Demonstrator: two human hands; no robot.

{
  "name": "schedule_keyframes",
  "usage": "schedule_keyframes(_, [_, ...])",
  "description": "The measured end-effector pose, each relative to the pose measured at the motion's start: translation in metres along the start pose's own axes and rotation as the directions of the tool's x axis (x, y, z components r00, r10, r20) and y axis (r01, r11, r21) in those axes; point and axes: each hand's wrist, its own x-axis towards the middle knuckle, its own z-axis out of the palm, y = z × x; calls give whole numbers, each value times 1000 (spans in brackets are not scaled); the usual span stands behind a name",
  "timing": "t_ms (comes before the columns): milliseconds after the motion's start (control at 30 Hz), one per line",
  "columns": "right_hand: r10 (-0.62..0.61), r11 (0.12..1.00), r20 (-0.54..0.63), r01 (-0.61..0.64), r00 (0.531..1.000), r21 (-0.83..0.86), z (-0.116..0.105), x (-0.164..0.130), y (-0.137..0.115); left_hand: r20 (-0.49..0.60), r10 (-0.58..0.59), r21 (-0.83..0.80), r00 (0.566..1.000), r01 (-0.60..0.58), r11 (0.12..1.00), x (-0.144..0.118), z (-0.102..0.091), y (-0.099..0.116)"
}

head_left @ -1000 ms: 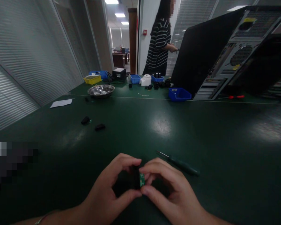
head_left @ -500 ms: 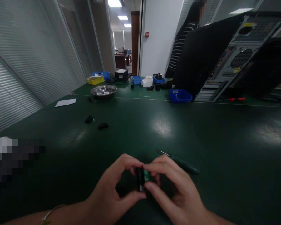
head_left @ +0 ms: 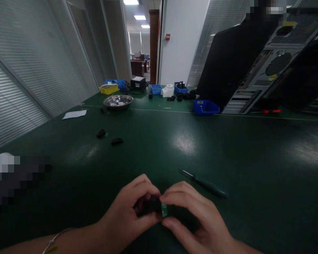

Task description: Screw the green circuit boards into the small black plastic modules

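The left hand's (head_left: 129,208) fingers grip the black part (head_left: 154,205); the right hand's (head_left: 197,210) pinch the board (head_left: 164,210). Best keep pressure light, on the board's edges.

So the little green circuit board (head_left: 164,209) is standing pretty much upright, showing some pale specks and poking out between the right hand's (head_left: 198,215) thumb and fingertips. A black piece (head_left: 155,204) is sitting just left of it, being gripped by the left hand (head_left: 127,213). It's mostly hiding behind fingers, so its full shape isn't showing, and I can't tell if they're touching.
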Motion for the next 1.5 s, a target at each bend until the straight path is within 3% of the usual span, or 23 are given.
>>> schedule_keyframes(200, [-88,993,66,93,994,-67,1,1,-1,27,17,-137,999,-13,990,1,1,2])
schedule_keyframes(433, [49,992,43,-44,998,-116,0,-4,6,125,14,-352,992,31,935,-7,5,6])
schedule_keyframes(600, [91,984,18,-87,996,-154,-3,-4,13,200,-55,-318,978,118,941,-14,-3,6])
schedule_keyframes(733, [82,985,-16,-84,996,-152,-4,-1,13,256,-64,-397,965,165,903,-12,-8,8])
schedule_keyframes(967, [34,992,-44,-39,998,-119,-5,-2,9,232,-36,-602,972,173,780,-3,3,5])
schedule_keyframes(1500, [103,994,-111,-106,989,-22,0,-3,5,58,-38,-451,998,60,890,-3,4,-1])
